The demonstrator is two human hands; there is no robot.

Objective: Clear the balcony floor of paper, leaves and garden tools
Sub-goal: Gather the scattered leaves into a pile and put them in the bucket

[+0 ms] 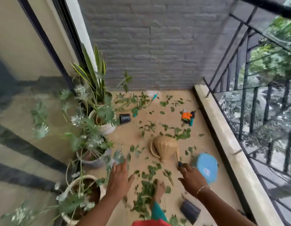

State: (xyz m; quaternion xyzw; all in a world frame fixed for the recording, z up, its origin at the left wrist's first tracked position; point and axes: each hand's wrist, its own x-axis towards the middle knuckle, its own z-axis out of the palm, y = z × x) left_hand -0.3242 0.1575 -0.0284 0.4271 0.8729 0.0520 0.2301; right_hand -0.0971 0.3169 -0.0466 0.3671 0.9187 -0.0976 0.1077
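Green leaves (149, 173) lie scattered over the tan balcony floor (130, 136), thickest near my foot and at the far end. A beige watering can (166, 148) lies on its side mid-floor. A teal-handled tool (153, 97) lies at the far wall, and another teal-handled tool (135, 112) sits among the far leaves. Orange gloves with a tool (187, 117) sit near the right ledge. My left hand (119, 177) hovers open over the leaves. My right hand (191, 176) hangs with loose fingers near the can's spout, holding nothing.
Potted plants (96, 121) line the left wall beside the glass door. A blue lidded bucket (206, 168) stands by the ledge (223, 136) and railing on the right. A black nursery pot (124, 118) lies tipped, and a dark flat object (189, 211) lies near my feet.
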